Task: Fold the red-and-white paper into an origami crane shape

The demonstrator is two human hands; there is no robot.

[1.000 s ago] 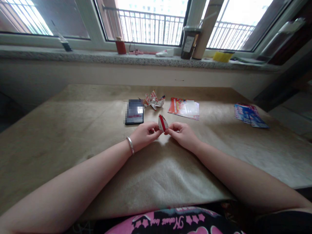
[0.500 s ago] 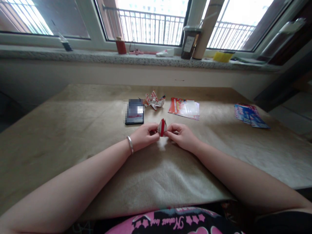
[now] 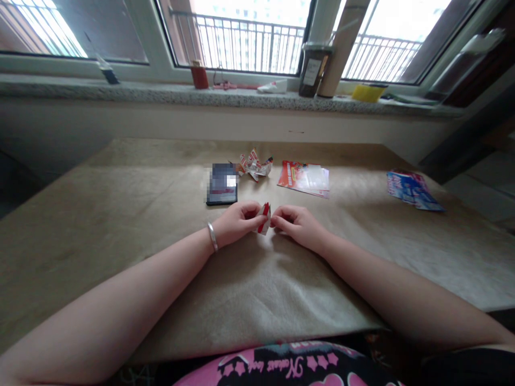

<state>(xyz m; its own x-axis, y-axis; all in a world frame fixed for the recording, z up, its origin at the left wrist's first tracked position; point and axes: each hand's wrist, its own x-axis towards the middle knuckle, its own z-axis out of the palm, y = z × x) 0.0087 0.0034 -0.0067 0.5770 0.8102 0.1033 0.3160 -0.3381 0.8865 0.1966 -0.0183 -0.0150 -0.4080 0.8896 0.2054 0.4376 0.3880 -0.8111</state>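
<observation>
A small folded paper piece [image 3: 264,221], white with a red stripe, is pinched between the thumb and fingers of my left hand [image 3: 241,221], which wears a silver bangle at the wrist. My right hand [image 3: 296,221] is just to its right with thumb and fingers pressed together. Its fingertips are at the paper's right edge; whether they grip it is too small to make out. Beyond my hands lies a crumpled printed paper [image 3: 255,166], unfolded into a star-like shape. Beside it is a dark phone-like device [image 3: 222,185], partly blurred out.
Orange and white printed sheets [image 3: 303,178] lie beyond my right hand. Farther right on the tan-covered table [image 3: 100,225] are several blue printed cards [image 3: 414,190]. At the back, a stone windowsill [image 3: 156,96] holds a red container [image 3: 199,75], a dark jar [image 3: 313,69] and a yellow item [image 3: 368,93].
The folded paper has tilted and turned, moving slightly down and left into my left hand's grip. My right fingers have shifted at its edge. The other things stay where they were.
</observation>
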